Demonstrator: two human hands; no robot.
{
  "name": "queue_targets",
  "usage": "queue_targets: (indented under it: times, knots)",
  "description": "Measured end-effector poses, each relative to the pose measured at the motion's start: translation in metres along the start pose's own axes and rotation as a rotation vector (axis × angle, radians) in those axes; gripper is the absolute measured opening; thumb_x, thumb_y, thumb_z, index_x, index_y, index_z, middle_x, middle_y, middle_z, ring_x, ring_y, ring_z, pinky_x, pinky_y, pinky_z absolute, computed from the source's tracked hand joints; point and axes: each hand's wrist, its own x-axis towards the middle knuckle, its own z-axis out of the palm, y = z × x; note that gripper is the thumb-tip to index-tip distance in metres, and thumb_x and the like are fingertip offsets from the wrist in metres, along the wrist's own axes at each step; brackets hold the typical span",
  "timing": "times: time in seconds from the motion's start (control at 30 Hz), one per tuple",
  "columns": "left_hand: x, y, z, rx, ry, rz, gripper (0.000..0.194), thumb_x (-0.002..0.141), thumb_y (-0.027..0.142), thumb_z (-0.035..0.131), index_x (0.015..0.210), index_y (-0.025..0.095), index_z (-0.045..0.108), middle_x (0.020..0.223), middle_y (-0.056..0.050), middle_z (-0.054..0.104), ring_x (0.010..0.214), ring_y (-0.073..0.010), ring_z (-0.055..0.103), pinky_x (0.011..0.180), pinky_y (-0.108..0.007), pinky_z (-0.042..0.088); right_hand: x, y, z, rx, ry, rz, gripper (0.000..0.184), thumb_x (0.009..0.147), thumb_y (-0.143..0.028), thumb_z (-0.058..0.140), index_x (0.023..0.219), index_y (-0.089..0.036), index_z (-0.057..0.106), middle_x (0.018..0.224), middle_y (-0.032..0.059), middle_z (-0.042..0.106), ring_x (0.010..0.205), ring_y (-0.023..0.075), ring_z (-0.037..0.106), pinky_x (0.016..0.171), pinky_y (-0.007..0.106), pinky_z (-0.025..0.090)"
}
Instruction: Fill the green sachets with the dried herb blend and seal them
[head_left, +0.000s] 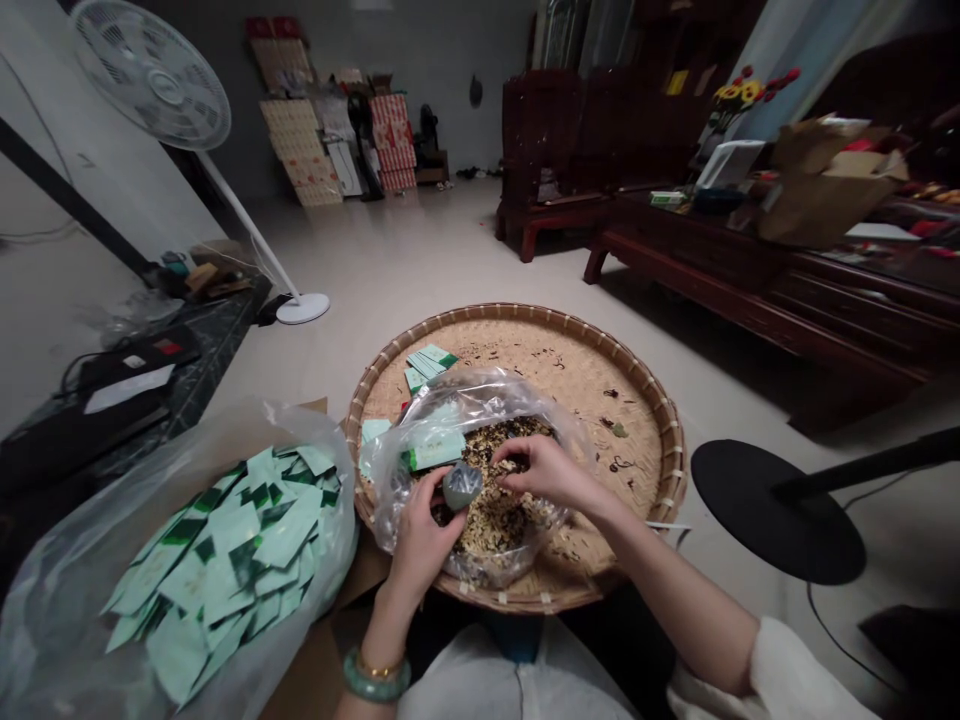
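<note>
Pale tiled floor (420, 240) spreads across the middle of the frame, with one white pedestal fan (154, 75) at upper left, one dark wooden table (720, 250) at upper right bearing a brown paper bag (817, 190), and one round black base (776, 510) at right. One round woven tray (670, 400) fills the lower centre; on it sits an open clear plastic bag (487, 383) containing a loose dried mix (495, 525) of light and dark bits.

Just below the frame's centre, the left hand (424, 530) has thumb and fingers clamped around one pale green packet (462, 488). Its open, silvery mouth faces up towards the camera, so its long axis is foreshortened, running from the mouth down into the grip. To its right, the right hand (544, 470) reaches in over the mix, thumb and fingertips curled close towards each other; whether they pinch anything, I cannot tell.

A small fanned group of packets (429, 362) lies at the tray's upper left, its exact number unclear. At lower left, one large plastic bag (45, 610) holds a heap of green packets (225, 560), overlapping at many angles, too many to count. Two bands circle the left wrist: one green bangle (379, 682) and one gold bracelet (382, 669).
</note>
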Motion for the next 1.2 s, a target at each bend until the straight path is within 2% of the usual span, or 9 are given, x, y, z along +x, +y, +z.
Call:
queue_targets:
  times: [0.13,0.27,0.43,0.63,0.73,0.87,1.03,1.1,1.2]
  knots:
    - [0.003,0.005,0.005,0.092,0.005,0.052,0.046,0.069,0.012,0.062,0.113,0.020,0.054,0.108,-0.008,0.062,0.101,-0.0241,0.059,0.084,-0.040,0.051,-0.004,-0.032,-0.019,-0.136,-0.006,-0.162,0.021,0.068,-0.017,0.067,0.089,-0.018,0.069,0.086,0.0008,0.070,0.076,0.0138,0.062,0.068,0.023,0.046]
    - [0.005,0.010,0.010,0.140,0.003,0.084,0.047,0.068,0.010,0.061,0.113,0.020,0.053,0.108,-0.008,0.062,0.103,-0.0257,0.057,0.090,-0.044,0.047,-0.002,-0.051,-0.018,-0.342,-0.038,-0.270,0.023,0.067,-0.007,0.066,0.087,-0.018,0.069,0.084,0.0008,0.070,0.077,0.0142,0.061,0.070,0.023,0.043]
    - [0.003,0.005,0.016,0.135,0.019,0.087,0.048,0.070,0.013,0.062,0.116,0.020,0.052,0.110,-0.009,0.061,0.105,-0.0267,0.056,0.090,-0.045,0.047,-0.004,-0.058,-0.007,-0.537,-0.044,-0.341,0.024,0.068,-0.003,0.063,0.086,-0.017,0.069,0.083,0.0031,0.069,0.076,0.0158,0.061,0.067,0.024,0.041]
    - [0.003,0.002,0.021,0.085,0.033,0.063,0.048,0.069,0.013,0.062,0.115,0.020,0.053,0.112,-0.010,0.061,0.106,-0.0263,0.057,0.089,-0.042,0.048,-0.009,-0.056,0.001,-0.446,0.021,-0.380,0.023,0.073,-0.005,0.062,0.093,-0.016,0.068,0.084,0.0033,0.067,0.076,0.0146,0.060,0.068,0.024,0.044]
    - [0.002,0.003,0.019,0.063,0.017,0.047,0.048,0.070,0.013,0.062,0.116,0.019,0.052,0.114,-0.010,0.060,0.107,-0.0257,0.057,0.088,-0.042,0.049,-0.011,-0.051,-0.001,-0.283,0.095,-0.378,0.022,0.079,-0.009,0.058,0.097,-0.017,0.067,0.093,0.0046,0.067,0.082,0.0146,0.061,0.073,0.027,0.048]
    - [-0.003,0.004,0.010,0.058,0.031,0.084,0.049,0.071,0.010,0.059,0.118,0.021,0.050,0.118,-0.009,0.059,0.111,-0.0248,0.055,0.094,-0.043,0.046,-0.015,-0.035,-0.006,-0.148,0.169,-0.252,0.020,0.084,-0.018,0.054,0.099,-0.017,0.066,0.098,0.0059,0.068,0.085,0.0153,0.062,0.073,0.029,0.051]
    - [-0.008,0.002,0.002,0.040,0.060,0.219,0.049,0.072,0.013,0.060,0.118,0.021,0.049,0.122,-0.010,0.057,0.116,-0.0256,0.052,0.100,-0.046,0.041,-0.013,0.007,0.010,-0.419,-0.063,-0.168,0.020,0.078,-0.012,0.059,0.095,-0.017,0.068,0.089,0.0059,0.069,0.079,0.0176,0.063,0.075,0.030,0.047]
    - [-0.009,0.002,-0.001,0.038,0.071,0.187,0.048,0.073,0.014,0.061,0.118,0.021,0.050,0.122,-0.010,0.058,0.116,-0.0250,0.053,0.100,-0.046,0.041,-0.011,0.020,0.020,-0.532,-0.088,-0.170,0.028,0.074,-0.008,0.060,0.101,-0.016,0.066,0.092,0.0073,0.067,0.086,0.0196,0.062,0.079,0.029,0.045]
    - [-0.008,0.000,-0.005,0.045,0.130,0.048,0.046,0.073,0.016,0.063,0.118,0.021,0.052,0.118,-0.009,0.061,0.111,-0.0244,0.057,0.099,-0.044,0.043,-0.009,0.030,0.031,-0.611,-0.074,-0.174,0.039,0.070,-0.003,0.059,0.108,-0.014,0.061,0.105,0.0110,0.062,0.098,0.0218,0.058,0.084,0.029,0.043]
